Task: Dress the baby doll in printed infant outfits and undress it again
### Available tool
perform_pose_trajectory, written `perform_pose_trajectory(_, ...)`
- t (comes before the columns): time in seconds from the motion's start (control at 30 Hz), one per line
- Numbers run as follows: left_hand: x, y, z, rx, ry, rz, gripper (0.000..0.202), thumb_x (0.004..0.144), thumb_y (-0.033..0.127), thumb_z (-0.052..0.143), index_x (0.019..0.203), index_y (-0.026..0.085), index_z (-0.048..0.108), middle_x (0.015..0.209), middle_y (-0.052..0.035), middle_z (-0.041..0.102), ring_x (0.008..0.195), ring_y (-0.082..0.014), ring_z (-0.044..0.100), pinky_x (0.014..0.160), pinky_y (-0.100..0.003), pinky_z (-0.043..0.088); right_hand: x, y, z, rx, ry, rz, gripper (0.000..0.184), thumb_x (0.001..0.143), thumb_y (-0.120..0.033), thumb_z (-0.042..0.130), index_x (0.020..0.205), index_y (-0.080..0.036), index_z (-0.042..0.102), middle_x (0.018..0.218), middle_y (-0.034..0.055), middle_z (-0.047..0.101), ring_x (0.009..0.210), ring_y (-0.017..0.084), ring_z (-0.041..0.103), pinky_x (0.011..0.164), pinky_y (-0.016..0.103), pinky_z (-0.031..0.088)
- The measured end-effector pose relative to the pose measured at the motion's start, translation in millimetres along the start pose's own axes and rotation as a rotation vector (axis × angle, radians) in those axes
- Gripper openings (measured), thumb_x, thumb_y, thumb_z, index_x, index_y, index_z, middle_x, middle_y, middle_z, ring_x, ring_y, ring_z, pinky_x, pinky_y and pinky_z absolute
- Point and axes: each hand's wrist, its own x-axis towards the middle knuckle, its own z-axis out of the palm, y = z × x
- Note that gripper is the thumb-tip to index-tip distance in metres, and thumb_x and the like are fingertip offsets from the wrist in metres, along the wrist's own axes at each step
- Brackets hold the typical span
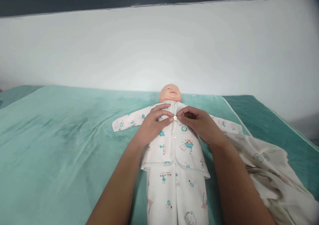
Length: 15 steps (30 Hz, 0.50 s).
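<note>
A baby doll [170, 91] lies on its back, dressed in a white printed jacket [161, 153] and matching trousers [161, 195]. At the chest, my left hand [157, 119] pinches the jacket's front edge between thumb and index finger, its other fingers resting on the cloth. My right hand [195, 120] pinches from the opposite side, so that both sets of fingertips meet at a small pale button [175, 117]. Lower down the front shows another round button [174, 135]. The fingertips partly hide the upper button and the edge around it.
A green plush cover [62, 152] spreads under the doll. On the right lies a crumpled, pale patterned cloth [276, 172], close to my right forearm and the jacket's sleeve. Behind the far edge rises a white wall [149, 49] with a dark band along its top.
</note>
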Motion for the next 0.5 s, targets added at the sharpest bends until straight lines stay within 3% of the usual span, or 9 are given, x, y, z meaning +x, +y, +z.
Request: perform_pose_trajectory(0.5, 3.8, 1.6, 0.4, -0.034, 0.0, -0.041, 0.013, 0.085, 0.035, 0.065, 0.089, 0.03, 0.076, 0.139, 0.0029, 0.055, 0.13, -0.0242, 0.047, 0.104, -0.039, 0.041, -1.0, -9.1, 7.6, -0.186, 0.107, 0.024, 0.017, 0.08, -0.037, 0.064, 0.084, -0.021, 0.062, 0.07, -0.0032, 0.054, 0.064, 0.01, 0.045, 0.06, 0.024, 0.034)
